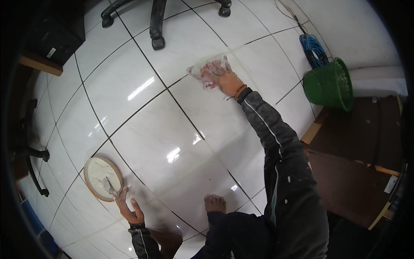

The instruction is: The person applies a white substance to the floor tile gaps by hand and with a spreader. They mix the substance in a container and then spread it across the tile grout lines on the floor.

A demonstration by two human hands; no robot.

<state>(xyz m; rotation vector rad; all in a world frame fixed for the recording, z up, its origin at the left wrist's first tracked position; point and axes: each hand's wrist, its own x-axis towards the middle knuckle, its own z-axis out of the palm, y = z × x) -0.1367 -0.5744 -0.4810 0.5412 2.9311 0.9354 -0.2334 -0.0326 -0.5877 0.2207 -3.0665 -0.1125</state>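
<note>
My right hand (222, 77) lies flat with spread fingers on a crumpled, see-through plastic sheet or bag (199, 71) with reddish patches, pressed against the white tile floor (142, 108). Whitish smears lie around it, and the tile joint there looks pale, unlike the dark joints elsewhere. At lower left, my left hand (128, 208) has its thumb apart and its fingers reaching to the rim of a round, tan-edged bowl (89, 183). White paste (99, 169) fills the bowl, and a smeared tool (108, 185) rests in it. Whether my fingertips touch that tool, I cannot tell.
Black chair legs on casters (158, 26) stand at the top, with another chair base (32, 151) at left. A green basket (323, 86), a coil of blue cable (314, 51) and a brown board piece (345, 146) are at right. My bare foot (214, 203) is below.
</note>
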